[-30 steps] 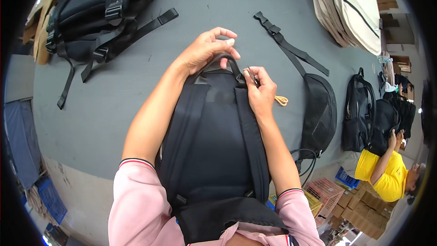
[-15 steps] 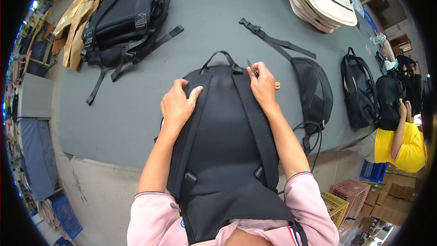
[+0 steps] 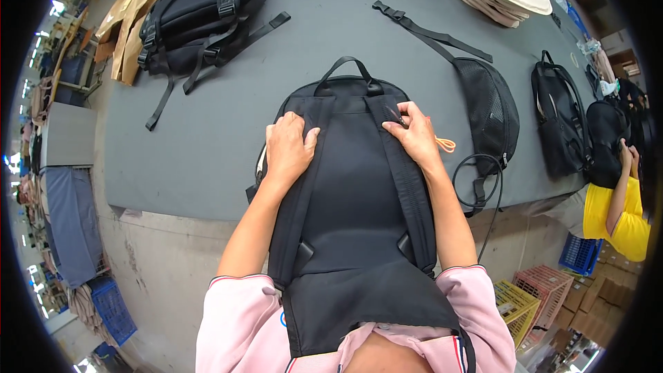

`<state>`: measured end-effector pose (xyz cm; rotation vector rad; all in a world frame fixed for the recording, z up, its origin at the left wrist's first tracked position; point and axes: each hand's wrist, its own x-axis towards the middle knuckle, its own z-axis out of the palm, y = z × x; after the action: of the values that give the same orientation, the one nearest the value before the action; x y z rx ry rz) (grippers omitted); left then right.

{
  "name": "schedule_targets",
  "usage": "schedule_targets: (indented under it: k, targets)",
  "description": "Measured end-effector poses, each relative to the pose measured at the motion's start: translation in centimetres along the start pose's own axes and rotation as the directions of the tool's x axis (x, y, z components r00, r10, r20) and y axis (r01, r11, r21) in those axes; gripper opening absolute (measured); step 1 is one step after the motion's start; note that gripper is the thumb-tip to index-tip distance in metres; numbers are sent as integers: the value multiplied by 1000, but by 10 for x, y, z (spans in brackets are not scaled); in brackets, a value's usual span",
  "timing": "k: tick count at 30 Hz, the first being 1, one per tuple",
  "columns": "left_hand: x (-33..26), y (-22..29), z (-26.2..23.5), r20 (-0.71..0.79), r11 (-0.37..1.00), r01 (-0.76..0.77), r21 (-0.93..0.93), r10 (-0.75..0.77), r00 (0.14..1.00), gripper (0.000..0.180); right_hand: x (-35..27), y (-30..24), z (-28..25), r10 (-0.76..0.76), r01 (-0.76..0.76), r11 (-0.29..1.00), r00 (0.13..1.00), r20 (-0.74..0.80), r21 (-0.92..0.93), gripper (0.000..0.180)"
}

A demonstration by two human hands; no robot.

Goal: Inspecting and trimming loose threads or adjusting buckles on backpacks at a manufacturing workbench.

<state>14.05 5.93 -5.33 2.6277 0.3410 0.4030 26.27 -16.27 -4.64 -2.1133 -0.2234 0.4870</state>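
Both the left hand (image 3: 286, 152) and the right hand (image 3: 418, 139) now rest at the upper shoulder straps (image 3: 409, 179) of a black backpack (image 3: 356, 193). A second ago the left hand was at the carry handle (image 3: 349, 63), with the right one beside its right end; since then the left has come down to the left strap, and the right has moved from beside the right strap onto it. The handle now arches free, so the attention appears to have passed from the handle to the straps.

The left hand's fingers are curled, with the thumb on the left strap; whether they pinch the fabric cannot be told. The right hand is closed around small dark snips (image 3: 394, 115), its thumb against the right strap. An orange cord loop (image 3: 446, 144) shows just right of that hand.

The backpack lies back panel up at the near side of the desk (image 3: 186, 159), its near part reaching past the edge toward the person. The panel looks smooth and matte; the straps run down either side to triangular tabs (image 3: 304, 254) near the bottom. To its right, apart from it, lies a black mesh pouch (image 3: 492, 110).
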Motion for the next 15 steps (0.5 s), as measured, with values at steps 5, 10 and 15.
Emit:
schedule_targets:
  k: [5, 10, 15]
  targets:
    - [-3, -5, 3, -24, 999, -33, 5, 33, 999, 22, 0, 5, 5, -32, 32, 999, 999, -24, -11, 45]
    - [-4, -3, 8, -137, 996, -47, -81, 36, 990, 21, 0, 7, 5, -3, 4, 1000, 999, -41, 20, 44]
    - [-2, -5, 11, -176, 993, -78, -85, 62, 983, 24, 0, 3, 5, -46, 43, 998, 997, -64, -46, 45]
